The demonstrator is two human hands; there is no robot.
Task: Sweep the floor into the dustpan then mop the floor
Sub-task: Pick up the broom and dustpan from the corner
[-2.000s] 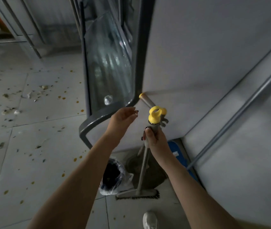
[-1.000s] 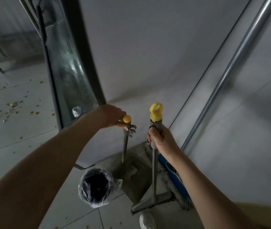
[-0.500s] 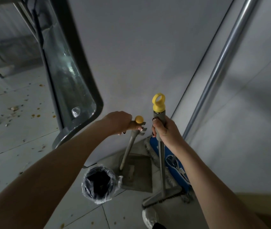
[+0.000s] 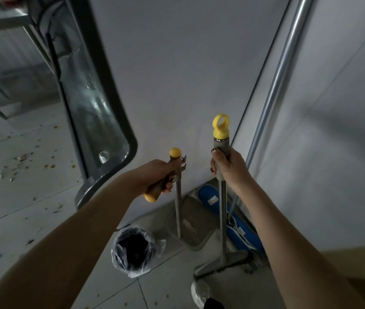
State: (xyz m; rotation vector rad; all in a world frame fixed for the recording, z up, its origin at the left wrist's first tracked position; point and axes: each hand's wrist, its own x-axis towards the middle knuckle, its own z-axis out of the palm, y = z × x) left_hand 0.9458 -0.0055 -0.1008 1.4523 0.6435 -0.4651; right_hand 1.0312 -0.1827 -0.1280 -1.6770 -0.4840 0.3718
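**When Both Handles Are in Hand, Lift Clear and Head for the Crumbs**

Since my fists are nearest, I start there. My left hand (image 4: pixel 157 177) is clenched round the angled, yellow-tipped grip of the grey long-handled dustpan (image 4: pixel 191 224). My right hand (image 4: pixel 228 168) is wrapped round the grey sleeve just under the yellow ring cap of the grey metal-poled broom (image 4: pixel 222 219). Both tools stand about upright, the pan at 6 o'clock of my left fist and the bristle head on the tiles at 6 o'clock of my right. My pale shoe (image 4: pixel 200 292) shows at 6 o'clock of the view. A small round bin with a black liner (image 4: pixel 132 269) sits just beside the pan, at its 8 o'clock. Behind the broom pole, at the pan's 3 o'clock, the blue flat mop (image 4: pixel 208 195) lies along the wall in the corner, untouched.

Sweeping has not begun, I judge; this is the pick-up. To do it well I'd lift both tools straight up before turning, so the bristles don't snag the mop and the pan doesn't knock the bin. Then I'd swing toward 9 o'clock, where scattered crumbs and scraps (image 4: pixel 22 157) lie on the pale floor tiles (image 4: pixel 21 219), past the dark-framed glass panel (image 4: pixel 92 108) at 11 o'clock.
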